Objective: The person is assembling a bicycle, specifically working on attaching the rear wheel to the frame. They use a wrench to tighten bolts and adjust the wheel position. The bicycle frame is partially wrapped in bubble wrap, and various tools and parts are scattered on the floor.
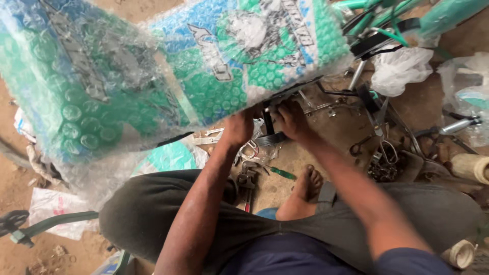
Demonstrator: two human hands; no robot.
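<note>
A bicycle frame wrapped in green, blue and white bubble wrap (pixel 153 71) fills the upper left and tilts across the view. Both my hands work at its lower end, just under the wrap's edge. My left hand (pixel 239 125) is closed around a dark metal part (pixel 268 122) there. My right hand (pixel 291 119) grips the same dark part from the right side. What exactly sits between the fingers is hidden by the hands and the wrap. My bare foot (pixel 305 191) rests on the dirt ground below.
A green-handled screwdriver (pixel 280 172), a pipe wrench (pixel 248 184) and spanners (pixel 209 136) lie on the ground by my knees. Chains and metal bits (pixel 384 165) pile at the right. White plastic bags (pixel 402 69), a tape roll (pixel 458 253) and green bicycle parts (pixel 387 15) surround me.
</note>
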